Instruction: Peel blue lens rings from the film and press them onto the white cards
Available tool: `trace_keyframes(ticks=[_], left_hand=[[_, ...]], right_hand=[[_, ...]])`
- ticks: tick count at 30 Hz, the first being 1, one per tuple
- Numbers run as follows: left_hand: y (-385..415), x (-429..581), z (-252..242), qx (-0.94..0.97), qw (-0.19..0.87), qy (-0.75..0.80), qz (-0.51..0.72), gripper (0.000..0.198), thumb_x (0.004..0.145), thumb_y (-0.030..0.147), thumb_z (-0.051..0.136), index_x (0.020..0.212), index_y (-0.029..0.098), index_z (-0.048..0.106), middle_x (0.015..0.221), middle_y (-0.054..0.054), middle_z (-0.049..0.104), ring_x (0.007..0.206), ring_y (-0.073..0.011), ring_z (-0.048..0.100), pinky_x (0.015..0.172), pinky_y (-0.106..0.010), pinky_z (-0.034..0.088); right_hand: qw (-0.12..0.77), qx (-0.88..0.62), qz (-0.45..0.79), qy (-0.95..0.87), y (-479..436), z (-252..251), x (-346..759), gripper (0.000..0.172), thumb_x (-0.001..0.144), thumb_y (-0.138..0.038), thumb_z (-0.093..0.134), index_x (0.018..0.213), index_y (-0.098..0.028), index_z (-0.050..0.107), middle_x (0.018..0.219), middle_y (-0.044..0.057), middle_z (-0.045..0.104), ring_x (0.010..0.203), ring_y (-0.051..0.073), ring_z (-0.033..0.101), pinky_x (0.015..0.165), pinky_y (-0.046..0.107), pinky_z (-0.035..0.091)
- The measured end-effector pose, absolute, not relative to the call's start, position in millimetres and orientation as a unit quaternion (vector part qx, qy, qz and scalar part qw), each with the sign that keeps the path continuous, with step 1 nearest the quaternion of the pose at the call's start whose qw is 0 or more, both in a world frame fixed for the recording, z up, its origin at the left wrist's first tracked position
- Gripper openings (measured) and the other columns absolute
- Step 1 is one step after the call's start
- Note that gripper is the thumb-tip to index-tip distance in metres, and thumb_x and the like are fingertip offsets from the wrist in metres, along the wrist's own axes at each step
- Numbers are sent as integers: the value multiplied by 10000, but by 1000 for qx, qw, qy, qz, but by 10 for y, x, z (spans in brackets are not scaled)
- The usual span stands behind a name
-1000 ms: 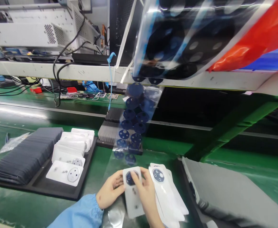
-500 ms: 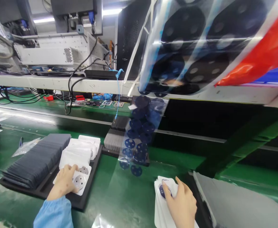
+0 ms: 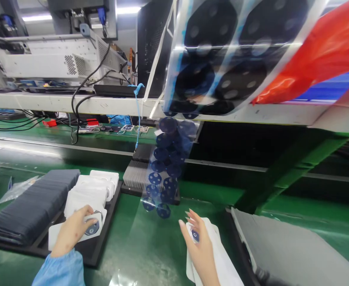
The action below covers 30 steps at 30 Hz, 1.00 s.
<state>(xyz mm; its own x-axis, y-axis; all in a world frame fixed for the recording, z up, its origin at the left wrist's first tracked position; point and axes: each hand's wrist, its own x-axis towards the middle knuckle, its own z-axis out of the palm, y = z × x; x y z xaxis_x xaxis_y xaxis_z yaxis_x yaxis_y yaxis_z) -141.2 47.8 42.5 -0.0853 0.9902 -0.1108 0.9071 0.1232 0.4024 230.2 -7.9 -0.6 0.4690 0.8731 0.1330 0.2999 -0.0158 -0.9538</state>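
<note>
My left hand point(image 3: 71, 230) is over the black tray point(image 3: 101, 242) at the left, closed on a white card point(image 3: 55, 235) with a dark blue disc point(image 3: 92, 228). The card lies tilted across the tray's front end, partly covered by the hand. Behind it is a pile of white cards point(image 3: 86, 194), some showing round grey faces. My right hand point(image 3: 199, 246) rests over a stack of white cards point(image 3: 222, 258) on the green bench, its thumb and fingers apart. A dark blue disc point(image 3: 195, 235) on a card shows between them.
A long row of dark grey sheets point(image 3: 34, 202) fills the tray's left side. A clear strip of blue discs point(image 3: 162, 174) hangs from the shelf point(image 3: 236, 125) in the middle. A grey covered block point(image 3: 293, 246) stands at the right. Another tray holds grey cards point(image 3: 135, 174) behind.
The view has shifted slightly. A white card with a dark blue disc now shows under my left hand, across the tray. My right hand has shifted over its stack, its fingers straighter.
</note>
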Motion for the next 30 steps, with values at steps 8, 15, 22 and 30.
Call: trace_keyframes(ticks=[8,15,22,30], left_hand=[[368,-1174,665,485,222,633,562,353,695,506,712,878,207,673,936,-37,702,911,-249,631,838,-311,468],[451,-494,372,300,664,440,525,415,576,429,868,823,172,657,718,10,668,698,-142,618,649,-212,471],[361,-18,47,315,747,412,415,371,565,385,876,619,127,615,532,23,543,472,-98,496,494,-210,397],[327,10,73,368,742,374,416,273,697,374,808,765,127,713,608,12,565,525,-75,476,511,-173,360]], right_hand=[[544,-520,460,-470,1,-221,2002,766,839,-465,615,1418,-169,209,799,13,685,812,238,675,849,432,489],[512,-552,434,-495,10,-374,2133,769,762,-399,647,1401,-157,294,562,-89,574,540,182,579,608,311,446],[436,-591,453,-506,-64,-690,2170,756,678,-310,638,1374,-182,374,490,-114,562,499,193,596,552,291,436],[512,-617,-78,-592,-106,-320,1909,835,804,-363,681,1489,-234,222,1539,196,216,1337,420,340,1004,640,337]])
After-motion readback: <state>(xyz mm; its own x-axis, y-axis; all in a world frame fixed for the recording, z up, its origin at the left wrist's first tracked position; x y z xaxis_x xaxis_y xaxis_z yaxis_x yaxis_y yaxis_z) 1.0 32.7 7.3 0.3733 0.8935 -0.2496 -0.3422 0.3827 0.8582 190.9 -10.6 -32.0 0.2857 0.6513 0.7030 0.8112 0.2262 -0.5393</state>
